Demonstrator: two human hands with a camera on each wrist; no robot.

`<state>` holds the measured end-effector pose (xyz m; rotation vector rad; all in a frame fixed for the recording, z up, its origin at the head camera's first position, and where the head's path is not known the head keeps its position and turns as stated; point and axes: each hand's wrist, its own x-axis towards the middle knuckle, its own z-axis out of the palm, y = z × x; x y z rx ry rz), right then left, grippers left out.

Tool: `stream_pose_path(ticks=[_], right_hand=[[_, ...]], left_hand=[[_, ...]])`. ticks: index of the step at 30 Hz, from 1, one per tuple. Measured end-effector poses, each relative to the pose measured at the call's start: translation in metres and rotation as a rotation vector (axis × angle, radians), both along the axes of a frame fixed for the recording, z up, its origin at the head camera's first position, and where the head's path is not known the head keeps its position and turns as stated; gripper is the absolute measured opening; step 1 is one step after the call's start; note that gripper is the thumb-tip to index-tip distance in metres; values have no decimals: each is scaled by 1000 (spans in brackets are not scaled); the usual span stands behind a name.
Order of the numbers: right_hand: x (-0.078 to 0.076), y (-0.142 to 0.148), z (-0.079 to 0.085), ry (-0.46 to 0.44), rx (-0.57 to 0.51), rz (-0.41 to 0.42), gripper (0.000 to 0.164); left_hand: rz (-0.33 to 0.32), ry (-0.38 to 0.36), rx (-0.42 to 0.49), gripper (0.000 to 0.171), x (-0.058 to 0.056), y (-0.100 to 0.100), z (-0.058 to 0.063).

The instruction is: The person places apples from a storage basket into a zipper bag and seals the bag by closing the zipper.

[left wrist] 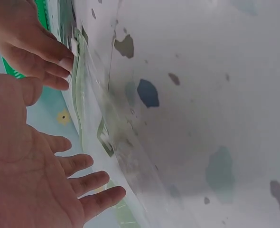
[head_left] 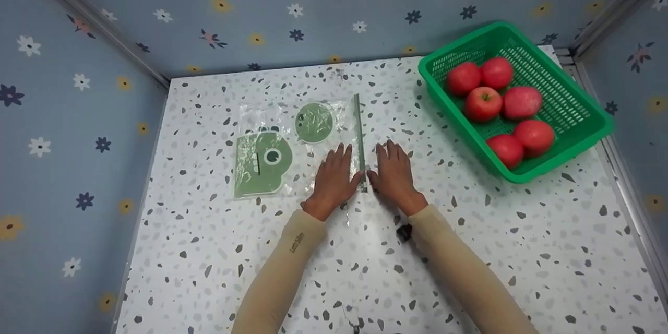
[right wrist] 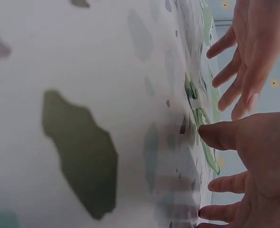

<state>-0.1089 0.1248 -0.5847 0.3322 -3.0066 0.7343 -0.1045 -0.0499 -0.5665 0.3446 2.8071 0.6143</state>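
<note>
A clear zip bag (head_left: 284,188) with a green cartoon dinosaur print (head_left: 269,167) and a round green patch (head_left: 314,123) lies flat on the speckled table. Its green zip strip (head_left: 358,130) runs along the right edge, with a slider (head_left: 364,188) at the near end. My left hand (head_left: 334,175) is over the bag's right part, fingers extended and thumb beside the strip. On the other side of the strip is my right hand (head_left: 395,175), also with extended fingers, its thumb close to the slider. Neither hand grips anything.
A green plastic basket (head_left: 566,164) holding several red apples (head_left: 484,104) stands at the back right of the table (head_left: 209,271). Flower-patterned walls (head_left: 339,10) close off the back and both sides.
</note>
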Motion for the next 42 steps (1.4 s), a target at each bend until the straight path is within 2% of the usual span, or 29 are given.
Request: stream_pose_path(ticks=[10, 15, 19, 26, 31, 36, 42], right_hand=[[-2, -5, -4, 68, 18, -19, 62], [-2, -9, -1, 24, 14, -30, 62], [-2, -13, 1, -5, 5, -34, 61], [3, -20, 1, 5, -38, -49, 47], [8, -25, 0, 24, -57, -49, 47], [8, -27, 0, 18, -151, -48, 53], [2, -25, 3, -99, -442, -107, 59]], left_hand=[[55, 63, 17, 70, -4, 9, -2], [67, 85, 13, 69, -6, 14, 0], [106, 84, 13, 68, -8, 16, 3], [168, 86, 67, 53, -13, 19, 3], [196, 82, 151, 40, -13, 20, 1], [228, 72, 294, 36, -9, 20, 3], [237, 57, 425, 41, -6, 20, 9]])
